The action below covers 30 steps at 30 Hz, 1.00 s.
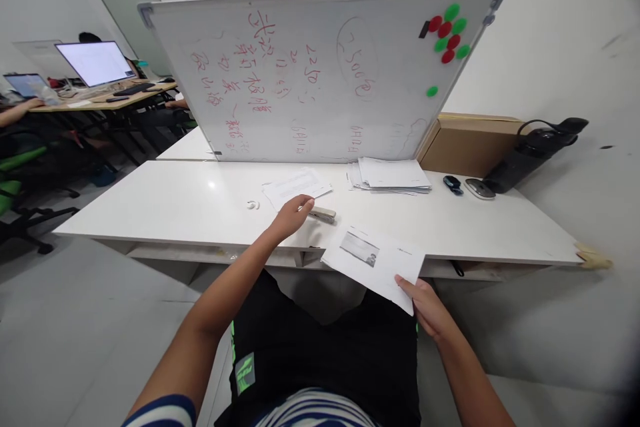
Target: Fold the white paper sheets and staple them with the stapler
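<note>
My left hand [295,217] is closed around the near-left end of a light-coloured stapler [324,215] at the front part of the white desk. Its fingers partly hide the stapler. Just behind that hand lies a small spread of printed papers [300,184]. My right hand [429,307] grips the lower right corner of several white sheets [373,260], thumb on top. A grey picture is printed on the top sheet. These sheets are tilted over the desk's front edge, close to the stapler but apart from my left hand.
A paper stack [393,175] lies before a leaning whiteboard [310,80] with magnets. To the right are a cardboard box [470,147], a mouse [480,188], a dark small object [453,185] and a black bottle [530,153]. A white ring-shaped item [253,205] lies left.
</note>
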Each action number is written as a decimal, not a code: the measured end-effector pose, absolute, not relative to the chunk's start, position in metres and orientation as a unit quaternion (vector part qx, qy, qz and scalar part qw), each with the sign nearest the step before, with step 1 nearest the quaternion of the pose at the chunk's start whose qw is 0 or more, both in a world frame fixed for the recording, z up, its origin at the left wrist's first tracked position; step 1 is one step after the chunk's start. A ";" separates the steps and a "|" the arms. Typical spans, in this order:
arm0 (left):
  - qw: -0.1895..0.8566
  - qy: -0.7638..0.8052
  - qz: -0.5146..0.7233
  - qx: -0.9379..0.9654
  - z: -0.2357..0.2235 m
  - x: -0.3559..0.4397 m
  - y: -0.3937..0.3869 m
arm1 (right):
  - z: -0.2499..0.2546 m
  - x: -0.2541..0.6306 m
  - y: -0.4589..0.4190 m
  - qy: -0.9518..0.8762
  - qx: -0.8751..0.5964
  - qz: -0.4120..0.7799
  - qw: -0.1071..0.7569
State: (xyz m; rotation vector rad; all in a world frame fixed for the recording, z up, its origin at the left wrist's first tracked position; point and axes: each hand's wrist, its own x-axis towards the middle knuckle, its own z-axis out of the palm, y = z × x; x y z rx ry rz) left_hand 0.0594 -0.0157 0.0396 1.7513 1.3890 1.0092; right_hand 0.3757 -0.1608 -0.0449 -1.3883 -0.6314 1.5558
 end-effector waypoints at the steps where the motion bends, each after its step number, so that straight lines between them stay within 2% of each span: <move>1: 0.331 0.530 0.371 0.687 0.037 0.064 -0.012 | -0.045 0.373 -0.158 -0.262 -0.558 0.642 0.456; 7: 0.243 0.523 0.242 0.781 0.009 0.081 -0.004 | -0.046 0.365 -0.142 -0.284 -0.527 0.665 0.445; 10: 0.217 0.519 0.219 0.797 -0.001 0.078 -0.007 | -0.046 0.366 -0.142 -0.278 -0.525 0.669 0.447; 17: 0.239 0.513 0.228 0.792 -0.001 0.075 -0.008 | -0.035 0.365 -0.139 -0.305 -0.532 0.656 0.440; 25: 0.299 0.503 0.333 0.739 -0.006 0.072 -0.003 | -0.039 0.354 -0.134 -0.299 -0.532 0.661 0.437; 30: 0.239 0.531 0.316 0.749 0.009 0.083 0.011 | -0.045 0.352 -0.137 -0.287 -0.533 0.662 0.441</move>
